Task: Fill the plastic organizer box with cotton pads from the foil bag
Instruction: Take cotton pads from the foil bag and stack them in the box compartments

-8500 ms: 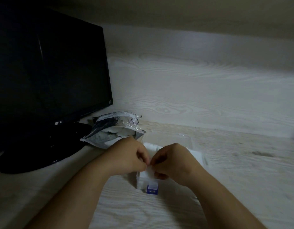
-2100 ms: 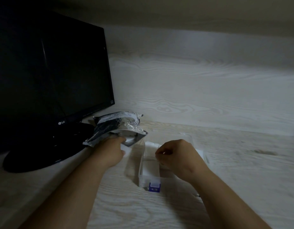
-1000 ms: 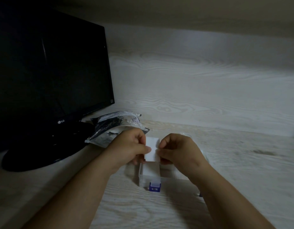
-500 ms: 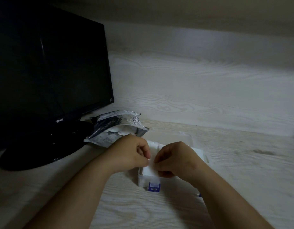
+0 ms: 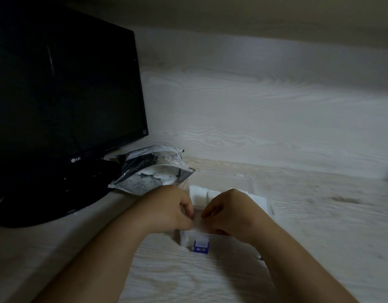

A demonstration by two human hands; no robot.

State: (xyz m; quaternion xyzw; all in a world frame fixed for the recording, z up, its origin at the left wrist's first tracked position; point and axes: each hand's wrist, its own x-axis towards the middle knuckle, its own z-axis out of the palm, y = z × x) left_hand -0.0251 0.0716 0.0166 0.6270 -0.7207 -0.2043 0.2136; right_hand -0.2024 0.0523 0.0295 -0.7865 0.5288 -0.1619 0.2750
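White cotton pad (image 5: 198, 224) is pinched by its edges between the curled fingers of the left hand (image 5: 167, 208) and right hand (image 5: 230, 212), low over the clear box (image 5: 185, 238) on the wooden desk (image 5: 319, 226). Just left of the box lies the foil bag (image 5: 149, 173), beside a monitor (image 5: 57, 95).

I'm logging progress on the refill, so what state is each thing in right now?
foil bag: open, lying on its side.
organizer box: lid open, stored pads standing in its far compartments.
cotton pad: held over the box's near end.
blue latch: unfastened.
monitor: screen dark.
left hand: pinching the cotton pad.
right hand: pinching the cotton pad.
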